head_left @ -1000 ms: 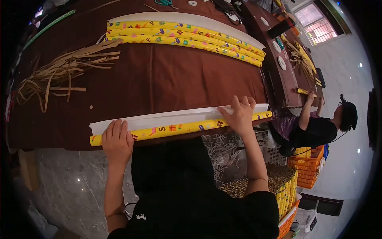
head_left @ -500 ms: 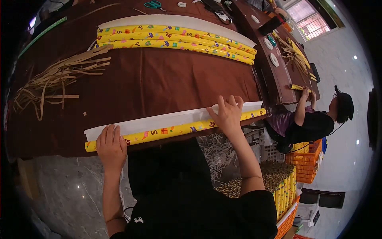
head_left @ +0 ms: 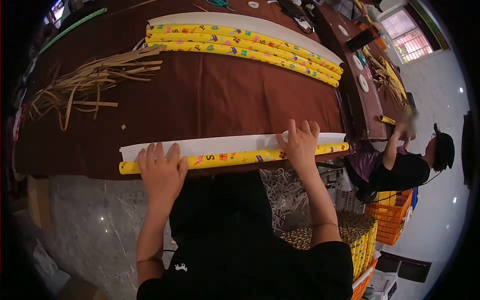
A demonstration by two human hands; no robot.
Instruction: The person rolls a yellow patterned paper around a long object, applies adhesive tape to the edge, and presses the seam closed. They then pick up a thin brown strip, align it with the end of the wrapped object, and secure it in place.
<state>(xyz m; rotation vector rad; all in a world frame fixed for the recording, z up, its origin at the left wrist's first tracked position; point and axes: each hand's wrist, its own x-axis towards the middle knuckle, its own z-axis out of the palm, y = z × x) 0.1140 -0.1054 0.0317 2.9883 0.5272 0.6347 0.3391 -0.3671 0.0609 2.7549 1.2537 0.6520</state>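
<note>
Along the near edge of the brown-clothed table (head_left: 210, 100) lay a yellow patterned roll of wrapping paper (head_left: 235, 158), just beside and partly upon a long white sheet (head_left: 225, 144) that ran along its far side. Both hands rested flat on top of it. The left hand (head_left: 161, 174) lay with fingers spread over the roll near its left end, the fingertips reaching onto the white sheet. The right hand (head_left: 300, 144) pressed down nearer the right end, fingers likewise splayed and open, covering both roll and sheet; neither hand pinched or closed round anything.

At the far side of the table three more yellow rolls (head_left: 240, 47) lay side by side on another white sheet (head_left: 240, 22). To the left a loose heap of tan paper strips (head_left: 85, 87) sprawled on the cloth. Scissors (head_left: 218, 3) and a tape ring (head_left: 254, 4) sat at the far edge.

Below the table, to the right, an orange crate (head_left: 385, 225) stood on the floor, and a second container nearer the person held upright yellow rolls (head_left: 362, 247) packed close together, beside a mass of dark patterned roll ends (head_left: 325, 230). Shredded white paper (head_left: 282, 187) lay under the table edge.

Farther right another person (head_left: 400, 167) in black worked at a neighbouring table (head_left: 370, 100), holding a small yellow roll (head_left: 386, 119).
</note>
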